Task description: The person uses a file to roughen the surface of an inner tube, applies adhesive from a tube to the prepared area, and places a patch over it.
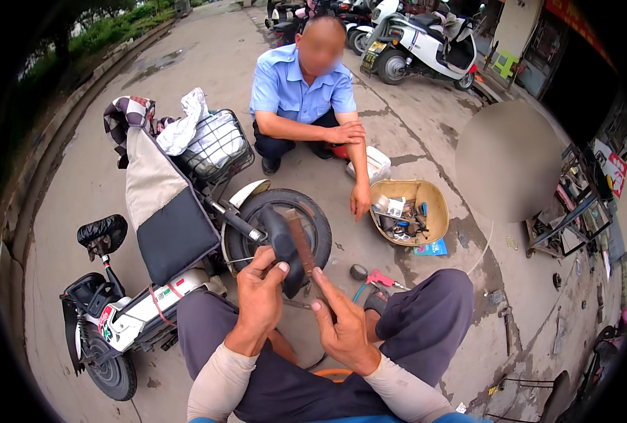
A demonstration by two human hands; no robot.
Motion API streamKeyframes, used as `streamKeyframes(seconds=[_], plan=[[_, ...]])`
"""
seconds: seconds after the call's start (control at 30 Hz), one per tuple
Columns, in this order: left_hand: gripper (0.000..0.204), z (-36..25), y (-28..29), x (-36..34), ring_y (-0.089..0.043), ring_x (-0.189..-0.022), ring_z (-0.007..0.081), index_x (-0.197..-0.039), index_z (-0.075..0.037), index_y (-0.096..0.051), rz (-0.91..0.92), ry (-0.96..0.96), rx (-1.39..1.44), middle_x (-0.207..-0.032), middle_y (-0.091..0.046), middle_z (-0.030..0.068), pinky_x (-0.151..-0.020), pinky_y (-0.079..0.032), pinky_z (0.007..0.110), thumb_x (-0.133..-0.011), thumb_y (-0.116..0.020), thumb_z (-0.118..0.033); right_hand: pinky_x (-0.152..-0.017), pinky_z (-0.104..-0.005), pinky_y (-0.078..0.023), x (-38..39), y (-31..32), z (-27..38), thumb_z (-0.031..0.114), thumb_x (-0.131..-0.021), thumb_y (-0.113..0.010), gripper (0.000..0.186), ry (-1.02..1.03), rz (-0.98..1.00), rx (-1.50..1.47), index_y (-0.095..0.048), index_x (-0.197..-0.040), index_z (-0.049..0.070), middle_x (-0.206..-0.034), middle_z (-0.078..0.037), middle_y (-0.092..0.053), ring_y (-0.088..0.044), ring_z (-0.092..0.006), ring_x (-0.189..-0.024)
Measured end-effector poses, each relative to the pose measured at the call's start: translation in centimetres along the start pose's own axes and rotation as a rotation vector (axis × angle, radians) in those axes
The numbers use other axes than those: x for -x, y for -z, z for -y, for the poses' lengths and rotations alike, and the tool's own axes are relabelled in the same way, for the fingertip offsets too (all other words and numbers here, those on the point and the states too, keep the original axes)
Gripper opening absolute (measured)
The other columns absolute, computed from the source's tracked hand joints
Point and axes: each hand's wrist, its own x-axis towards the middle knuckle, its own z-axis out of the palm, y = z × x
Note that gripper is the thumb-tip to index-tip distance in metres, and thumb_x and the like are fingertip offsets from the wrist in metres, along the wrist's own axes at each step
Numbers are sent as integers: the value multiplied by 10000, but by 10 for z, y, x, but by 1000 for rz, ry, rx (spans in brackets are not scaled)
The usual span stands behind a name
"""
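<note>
Beside the Tipped Bike (134, 321), Both Grips Full

The left hand (259, 292) pinched a black rubber tube (278, 234) before the front wheel (318, 217); the right hand (342, 324) held a rusty flat bar (301, 243) over it, contact unclear. A person (303, 92) in a blue shirt (282, 88) squatted near a yellow basin (435, 211) of tools (408, 224).

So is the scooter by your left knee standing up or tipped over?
Tipped over: the scooter lies on its side, its front wheel and rear wheel showing their round faces upward.

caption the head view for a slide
Left hand holds a black rubber tube, right hand a flat brown tool, beside a tipped white bike.
</note>
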Motion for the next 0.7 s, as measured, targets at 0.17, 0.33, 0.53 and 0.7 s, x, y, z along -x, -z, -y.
streamKeyframes(seconds=[0.17, 0.33, 0.53, 0.7], plan=[[278, 5, 2, 2, -550, -1026, 101, -1175, 80, -703, 44, -32, -115, -1155, -576, 23, -907, -436, 249, -939, -557, 91, -737, -401, -574, -9, -18, -5, 13, -992, -616, 542, 27, -66, 30, -521, -1523, 64, -1172, -186, -719, -738, -347, -881], [302, 1, 5, 2, -543, -1048, 112, -1193, 86, -697, 20, -55, -77, -1183, -553, 32, -919, -428, 251, -934, -543, 82, -942, -375, -554, -21, -16, 2, 23, -1019, -594, 514, -113, 97, -37, -501, -1524, 18, -1375, -235, -654, -699, -372, -1186], [343, 5, 0, -2, -529, -1106, 133, -1230, 96, -677, 85, -40, -41, -1185, -544, 45, -986, -417, 276, -917, -538, 94, -940, -358, -548, -4, -10, -5, 38, -1033, -590, 504, -141, 50, -56, -494, -1526, -2, -1380, -255, -650, -712, -335, -1172], [352, 2, 3, 2, -532, -1110, 130, -1234, 95, -669, 57, -34, -83, -1182, -549, 43, -999, -405, 262, -912, -528, 105, -950, -402, -552, -51, -9, -13, 52, -1029, -592, 493, -60, 7, -139, -510, -1514, 17, -1366, -263, -647, -678, -392, -1212]])
